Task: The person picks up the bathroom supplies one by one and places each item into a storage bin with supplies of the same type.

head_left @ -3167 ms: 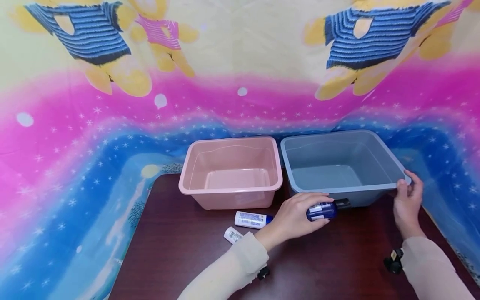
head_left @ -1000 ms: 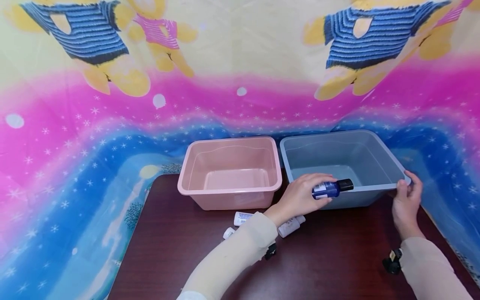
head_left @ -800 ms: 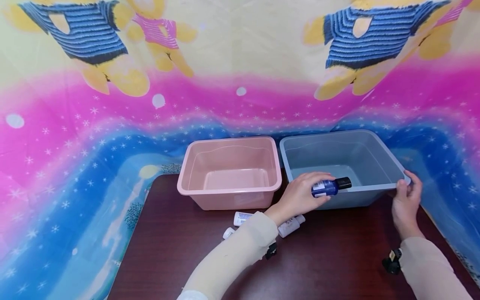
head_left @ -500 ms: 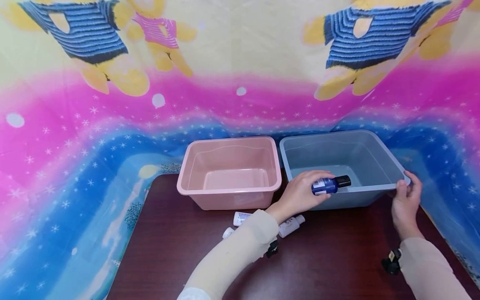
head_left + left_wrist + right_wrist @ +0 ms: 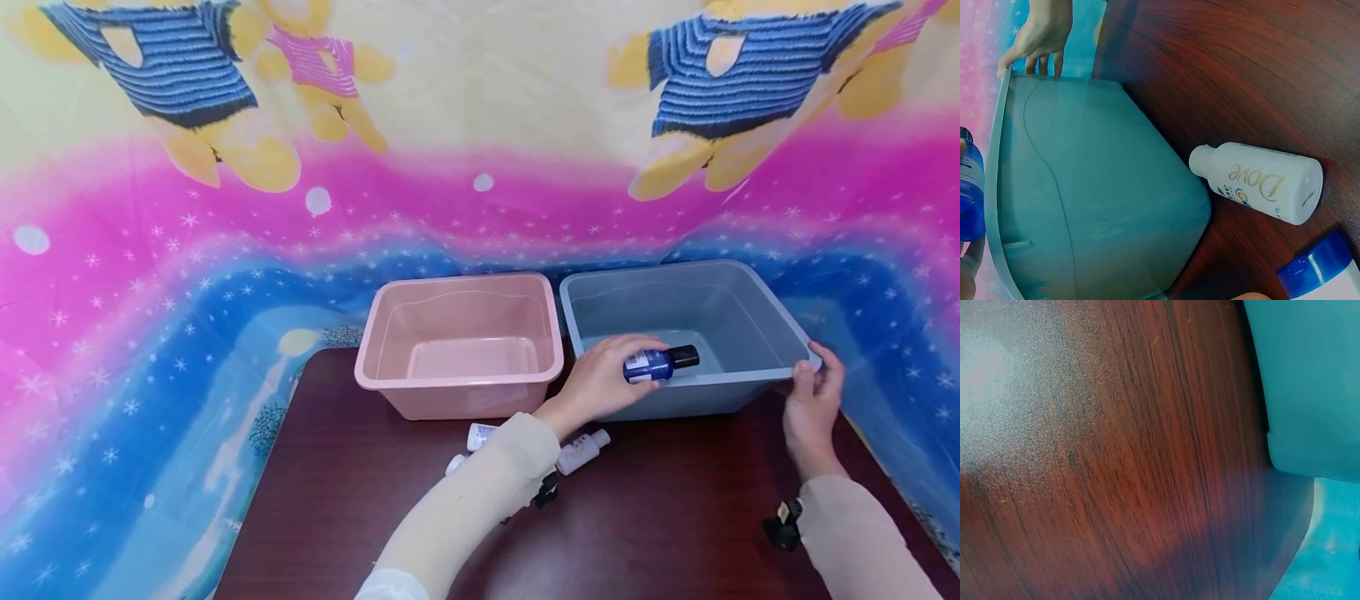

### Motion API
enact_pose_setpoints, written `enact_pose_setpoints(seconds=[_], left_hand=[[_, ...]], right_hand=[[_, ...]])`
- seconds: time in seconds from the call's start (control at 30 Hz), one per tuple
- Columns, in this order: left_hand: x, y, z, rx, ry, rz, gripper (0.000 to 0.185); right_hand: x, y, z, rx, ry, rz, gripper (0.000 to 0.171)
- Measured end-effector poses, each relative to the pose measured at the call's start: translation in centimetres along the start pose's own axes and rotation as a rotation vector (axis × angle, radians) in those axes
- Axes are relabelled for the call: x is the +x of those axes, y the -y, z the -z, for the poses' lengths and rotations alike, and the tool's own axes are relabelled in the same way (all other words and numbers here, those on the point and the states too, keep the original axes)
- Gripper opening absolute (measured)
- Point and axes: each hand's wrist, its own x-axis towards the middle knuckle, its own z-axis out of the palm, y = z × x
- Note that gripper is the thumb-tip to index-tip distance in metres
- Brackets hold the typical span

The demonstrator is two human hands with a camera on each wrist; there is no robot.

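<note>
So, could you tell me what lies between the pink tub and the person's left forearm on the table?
In the head view, small white bottles lie on the table between the pink tub and the left forearm.

Both forearms were covered by long, close-fitting sleeves of pale cream knit fabric. The left cream sleeve (image 5: 465, 508) entered the head view at about 6 o'clock and ended at a cuff short of the wrist; a strip of whiter fabric showed at its lowest visible edge. The right cream sleeve (image 5: 862, 533) entered at about 4 o'clock and ended likewise at the wrist. A small black clip-shaped device (image 5: 780, 527) sat under the right cuff, on its 9 o'clock side. A similar small black device (image 5: 546, 490) sat beneath the left cuff. The left hand (image 5: 600, 379) and the right hand (image 5: 813, 408) were bare, without rings or gloves.
</note>
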Motion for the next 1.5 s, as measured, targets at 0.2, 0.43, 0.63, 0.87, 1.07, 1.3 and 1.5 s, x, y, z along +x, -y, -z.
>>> enact_pose_setpoints(seconds=[0.2,0.43,0.63,0.87,1.07,1.3,1.5], left_hand=[[0.1,0.2,0.1,-0.032,-0.003,0.031,0.050],[0.5,0.5,0.0,-0.048,-0.001,0.046,0.050],[0.7,0.7,-0.1,-0.050,0.004,0.054,0.051],[1.0,1.0,-0.2,-0.047,0.016,0.065,0.050],[1.3,1.4,-0.2,-0.087,0.035,0.087,0.051],[1.9,1.9,-0.1,-0.110,0.037,0.130,0.050],[2.1,2.3,-0.1,-0.069,0.033,0.137,0.053]], right_hand=[[0.0,-0.1,0.0,-0.018,-0.004,-0.010,0.036],[0.2,-0.5,0.1,-0.001,-0.011,0.018,0.035],[0.2,-0.4,0.1,-0.016,-0.018,0.005,0.035],[0.1,-0.1,0.0,-0.041,-0.017,0.011,0.035],[0.1,-0.2,0.0,-0.038,-0.018,0.029,0.035],[0.1,-0.3,0.0,-0.020,-0.012,0.011,0.036],[0.1,-0.3,0.0,0.000,-0.007,0.009,0.036]])
